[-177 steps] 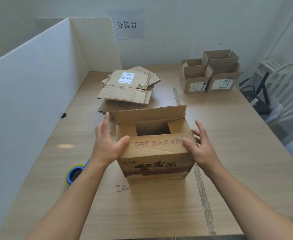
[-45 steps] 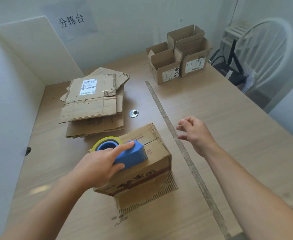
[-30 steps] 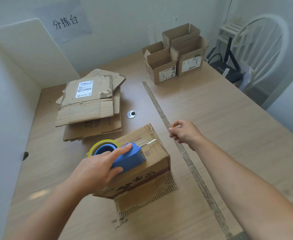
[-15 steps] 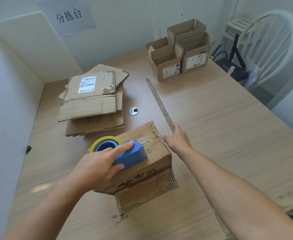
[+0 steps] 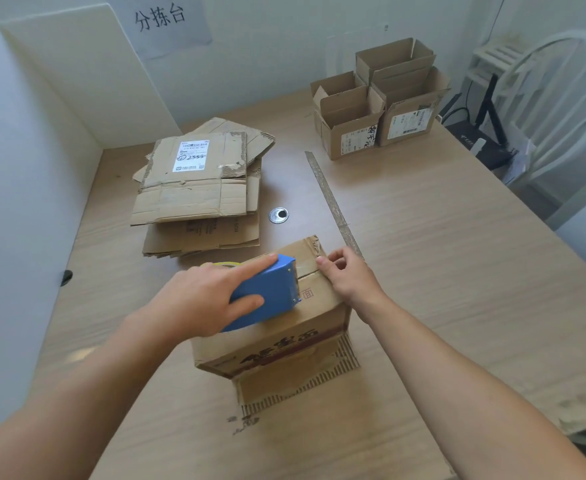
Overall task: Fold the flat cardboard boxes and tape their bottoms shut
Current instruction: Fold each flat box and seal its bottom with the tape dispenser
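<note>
Matt cardboard box, wood-grain table

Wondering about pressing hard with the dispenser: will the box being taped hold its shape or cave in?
Probably gives a little: the box is worn corrugated card, with a torn corner. It looks light and could slide on the smooth table, though the right hand grips its edge.
</note>
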A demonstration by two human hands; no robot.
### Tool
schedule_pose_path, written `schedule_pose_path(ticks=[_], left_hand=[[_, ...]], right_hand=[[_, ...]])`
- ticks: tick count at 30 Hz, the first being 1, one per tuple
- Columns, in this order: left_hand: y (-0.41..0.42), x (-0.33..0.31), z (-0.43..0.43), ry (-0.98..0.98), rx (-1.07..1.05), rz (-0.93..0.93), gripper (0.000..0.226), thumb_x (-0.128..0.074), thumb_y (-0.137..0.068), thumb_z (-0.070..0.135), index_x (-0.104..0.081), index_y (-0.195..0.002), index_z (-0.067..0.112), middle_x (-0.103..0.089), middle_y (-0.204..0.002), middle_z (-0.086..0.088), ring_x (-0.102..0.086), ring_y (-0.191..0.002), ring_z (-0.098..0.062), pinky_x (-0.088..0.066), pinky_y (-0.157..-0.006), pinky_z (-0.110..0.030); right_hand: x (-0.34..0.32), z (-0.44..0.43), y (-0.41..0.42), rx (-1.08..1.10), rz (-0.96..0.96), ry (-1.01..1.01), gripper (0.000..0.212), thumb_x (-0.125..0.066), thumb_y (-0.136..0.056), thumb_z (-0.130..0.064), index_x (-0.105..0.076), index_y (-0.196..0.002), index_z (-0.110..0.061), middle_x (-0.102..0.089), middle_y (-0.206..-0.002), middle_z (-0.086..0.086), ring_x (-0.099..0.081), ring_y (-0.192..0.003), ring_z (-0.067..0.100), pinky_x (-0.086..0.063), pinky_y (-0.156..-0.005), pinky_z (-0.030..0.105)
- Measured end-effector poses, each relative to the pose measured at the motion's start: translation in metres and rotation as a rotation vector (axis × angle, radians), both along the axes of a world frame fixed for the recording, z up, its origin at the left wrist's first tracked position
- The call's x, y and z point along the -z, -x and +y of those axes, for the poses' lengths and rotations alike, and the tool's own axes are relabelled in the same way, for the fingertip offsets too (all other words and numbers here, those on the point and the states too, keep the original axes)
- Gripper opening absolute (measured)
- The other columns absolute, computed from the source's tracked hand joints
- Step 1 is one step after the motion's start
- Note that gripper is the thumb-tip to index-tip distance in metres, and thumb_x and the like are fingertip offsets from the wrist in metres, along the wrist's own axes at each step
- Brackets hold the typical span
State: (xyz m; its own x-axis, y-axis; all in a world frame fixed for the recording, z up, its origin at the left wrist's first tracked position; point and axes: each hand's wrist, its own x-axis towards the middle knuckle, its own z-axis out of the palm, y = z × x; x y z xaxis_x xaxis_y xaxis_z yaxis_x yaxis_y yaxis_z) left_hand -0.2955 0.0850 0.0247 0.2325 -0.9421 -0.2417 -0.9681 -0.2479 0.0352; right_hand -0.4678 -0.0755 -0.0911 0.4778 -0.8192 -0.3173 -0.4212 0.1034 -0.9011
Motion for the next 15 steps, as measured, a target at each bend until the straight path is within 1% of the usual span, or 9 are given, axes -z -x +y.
schedule_pose_path(ticks=[2, 3, 4, 5, 7, 8, 11, 15], left_hand=[[-0.012, -0.009, -0.001, -0.075, -0.048, 0.070, 0.060, -0.042, -0.092, 0.064, 0.001, -0.130, 0.080, -0.056, -0.092, 0.004, -0.053, -0.082, -0.016, -0.048, -0.072, -0.033], [-0.020, -0.013, 0.000, -0.105, -0.068, 0.108, 0.057, -0.043, -0.090, 0.066, 0.001, -0.121, 0.086, -0.058, -0.090, 0.004, -0.054, -0.081, -0.014, -0.051, -0.075, -0.034], [-0.029, -0.016, 0.003, -0.127, -0.083, 0.143, 0.055, -0.043, -0.086, 0.069, -0.001, -0.113, 0.089, -0.060, -0.093, 0.004, -0.055, -0.083, -0.012, -0.053, -0.077, -0.035], [-0.037, -0.020, 0.007, -0.147, -0.100, 0.182, 0.052, -0.043, -0.080, 0.073, -0.004, -0.110, 0.091, -0.063, -0.098, 0.005, -0.056, -0.086, -0.010, -0.054, -0.078, -0.035], [-0.050, -0.028, 0.014, -0.177, -0.136, 0.270, 0.050, -0.039, -0.066, 0.079, -0.016, -0.109, 0.089, -0.064, -0.107, 0.010, -0.057, -0.092, -0.007, -0.053, -0.082, -0.033], [-0.055, -0.031, 0.017, -0.191, -0.147, 0.307, 0.051, -0.038, -0.063, 0.079, -0.022, -0.110, 0.087, -0.064, -0.111, 0.013, -0.057, -0.095, -0.005, -0.053, -0.084, -0.032], [-0.067, -0.037, 0.025, -0.250, -0.169, 0.397, 0.047, -0.046, -0.068, 0.071, -0.031, -0.111, 0.083, -0.061, -0.116, 0.021, -0.057, -0.102, -0.004, -0.050, -0.090, -0.032], [-0.085, -0.037, 0.038, -0.285, -0.216, 0.540, 0.044, -0.056, -0.071, 0.062, -0.043, -0.109, 0.079, -0.060, -0.116, 0.027, -0.060, -0.104, -0.001, -0.048, -0.096, -0.034]], right_hand=[[0.002, 0.000, -0.001, 0.020, -0.079, -0.087, 0.028, -0.066, -0.093, -0.041, -0.055, -0.096, -0.015, -0.065, -0.097, 0.008, -0.064, -0.085, 0.020, -0.052, -0.078, 0.038], [0.003, 0.000, -0.001, 0.030, -0.113, -0.116, 0.026, -0.067, -0.093, -0.039, -0.055, -0.094, -0.016, -0.064, -0.096, 0.009, -0.063, -0.083, 0.021, -0.051, -0.077, 0.038], [0.003, 0.000, -0.001, 0.035, -0.125, -0.124, 0.025, -0.067, -0.093, -0.037, -0.054, -0.093, -0.016, -0.063, -0.094, 0.009, -0.063, -0.082, 0.021, -0.051, -0.076, 0.038], [0.004, 0.000, -0.001, 0.036, -0.127, -0.120, 0.024, -0.067, -0.093, -0.037, -0.054, -0.092, -0.017, -0.062, -0.091, 0.007, -0.062, -0.082, 0.021, -0.050, -0.076, 0.038], [0.005, 0.002, -0.002, 0.035, -0.100, -0.088, 0.023, -0.067, -0.093, -0.037, -0.054, -0.091, -0.019, -0.063, -0.089, 0.004, -0.063, -0.082, 0.021, -0.051, -0.077, 0.037], [0.004, 0.002, -0.002, 0.029, -0.058, -0.051, 0.023, -0.066, -0.094, -0.039, -0.055, -0.093, -0.019, -0.064, -0.089, 0.002, -0.064, -0.083, 0.020, -0.051, -0.079, 0.037], [0.001, 0.003, -0.004, 0.007, 0.074, 0.062, 0.025, -0.062, -0.095, -0.042, -0.058, -0.099, -0.018, -0.067, -0.093, -0.002, -0.064, -0.088, 0.016, -0.050, -0.080, 0.036], [-0.002, 0.002, -0.003, -0.012, 0.172, 0.136, 0.026, -0.059, -0.095, -0.046, -0.060, -0.101, -0.021, -0.068, -0.094, -0.006, -0.064, -0.095, 0.019, -0.051, -0.086, 0.038]])
